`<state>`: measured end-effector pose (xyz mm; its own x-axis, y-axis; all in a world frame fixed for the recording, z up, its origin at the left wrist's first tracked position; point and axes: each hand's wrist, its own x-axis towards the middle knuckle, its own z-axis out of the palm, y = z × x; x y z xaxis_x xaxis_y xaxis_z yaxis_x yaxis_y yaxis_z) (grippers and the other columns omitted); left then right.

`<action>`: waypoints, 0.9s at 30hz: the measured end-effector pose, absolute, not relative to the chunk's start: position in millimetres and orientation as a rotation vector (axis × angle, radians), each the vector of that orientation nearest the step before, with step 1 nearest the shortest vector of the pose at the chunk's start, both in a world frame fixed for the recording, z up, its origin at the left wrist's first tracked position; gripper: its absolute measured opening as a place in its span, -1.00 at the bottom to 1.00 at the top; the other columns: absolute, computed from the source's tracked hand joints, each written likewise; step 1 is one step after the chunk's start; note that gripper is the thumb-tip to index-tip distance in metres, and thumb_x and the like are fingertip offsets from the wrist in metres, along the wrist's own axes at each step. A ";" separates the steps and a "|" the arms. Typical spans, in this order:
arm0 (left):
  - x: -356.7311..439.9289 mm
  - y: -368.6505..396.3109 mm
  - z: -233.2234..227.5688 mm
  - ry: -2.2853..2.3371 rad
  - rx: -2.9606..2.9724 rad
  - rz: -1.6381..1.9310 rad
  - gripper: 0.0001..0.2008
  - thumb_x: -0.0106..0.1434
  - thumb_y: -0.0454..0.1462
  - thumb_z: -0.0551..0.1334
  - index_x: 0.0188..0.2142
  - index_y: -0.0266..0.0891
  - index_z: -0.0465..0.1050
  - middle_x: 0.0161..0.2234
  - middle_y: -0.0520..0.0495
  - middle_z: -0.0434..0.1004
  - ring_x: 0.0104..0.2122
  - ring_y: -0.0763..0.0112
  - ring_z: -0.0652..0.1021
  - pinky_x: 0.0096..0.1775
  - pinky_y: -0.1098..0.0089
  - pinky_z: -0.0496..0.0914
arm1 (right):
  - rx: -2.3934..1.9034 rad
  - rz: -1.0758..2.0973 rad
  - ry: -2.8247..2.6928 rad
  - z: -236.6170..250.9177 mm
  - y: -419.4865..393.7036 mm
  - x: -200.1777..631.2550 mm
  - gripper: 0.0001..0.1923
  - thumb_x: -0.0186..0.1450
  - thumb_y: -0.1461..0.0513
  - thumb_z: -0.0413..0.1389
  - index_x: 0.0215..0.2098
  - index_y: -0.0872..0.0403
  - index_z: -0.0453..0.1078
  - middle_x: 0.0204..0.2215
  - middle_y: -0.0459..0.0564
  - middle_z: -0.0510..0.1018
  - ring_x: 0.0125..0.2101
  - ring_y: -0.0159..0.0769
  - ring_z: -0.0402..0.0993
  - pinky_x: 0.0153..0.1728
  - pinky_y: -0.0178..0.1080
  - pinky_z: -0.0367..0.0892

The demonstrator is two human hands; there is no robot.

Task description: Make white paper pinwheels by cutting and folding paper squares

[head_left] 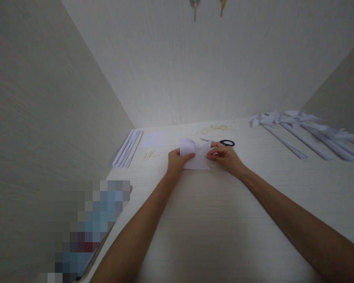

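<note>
Between my two hands, over the middle of the table, is a sheet of white paper (198,159) with its upper left part curled over. My left hand (178,160) grips the paper's left side, thumb on top. At the right side, the thumb and fingers of my right hand (224,157) pinch the sheet near its edge. Just behind my right hand lies a pair of scissors (227,143) with black handles, its blades pointing left and partly hidden by the paper and fingers.
Rolled paper sticks (128,148) lie at the left beside a flat white sheet (152,139) and some thin light sticks (151,155). Paper pinwheels (295,133) on rolled sticks lie at the right. A pale tangle (214,128) sits near the back wall (177,70).
</note>
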<state>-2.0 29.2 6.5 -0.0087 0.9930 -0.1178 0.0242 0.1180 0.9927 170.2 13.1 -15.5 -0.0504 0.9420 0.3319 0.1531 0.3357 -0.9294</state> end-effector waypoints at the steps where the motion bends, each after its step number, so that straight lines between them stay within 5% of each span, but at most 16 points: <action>1: -1.3 28.2 6.1 1.279 1.147 1.130 -0.76 -0.28 -0.30 0.33 -0.53 -0.36 0.43 -0.59 -0.01 0.43 -0.59 0.47 0.40 -0.52 0.43 0.29 | -1.052 0.898 -1.480 -14.9 13.0 169.2 -0.87 -0.08 0.14 0.21 -0.60 0.02 0.43 -0.32 -0.01 0.32 -0.30 -0.30 0.30 -0.43 -0.27 0.32; 12: 12.2 14.3 4.9 1.222 1.258 1.157 -0.79 -0.22 -0.29 0.30 -0.50 -0.33 0.47 -0.59 0.04 0.41 -0.59 0.50 0.38 -0.53 0.47 0.27 | -1.134 0.778 -1.505 -10.3 7.3 156.7 -0.88 0.05 0.17 0.11 -0.57 0.05 0.36 -0.35 0.00 0.30 -0.35 -0.32 0.30 -0.48 -0.29 0.32; 27: 12.9 14.6 4.1 1.181 1.247 1.175 -0.77 -0.26 -0.27 0.32 -0.53 -0.35 0.45 -0.59 0.01 0.42 -0.59 0.47 0.40 -0.52 0.44 0.30 | -1.289 0.756 -1.450 -6.3 3.7 154.7 -0.84 -0.02 0.17 0.12 -0.61 0.12 0.33 -0.66 -0.09 0.39 -0.68 -0.46 0.24 -0.69 -0.38 0.13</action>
<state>12.9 14.6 4.1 0.0459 0.9989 0.0082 0.0136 -0.0089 0.9999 154.7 3.7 -6.3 0.0813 0.9588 0.2723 0.3252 0.2327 -0.9166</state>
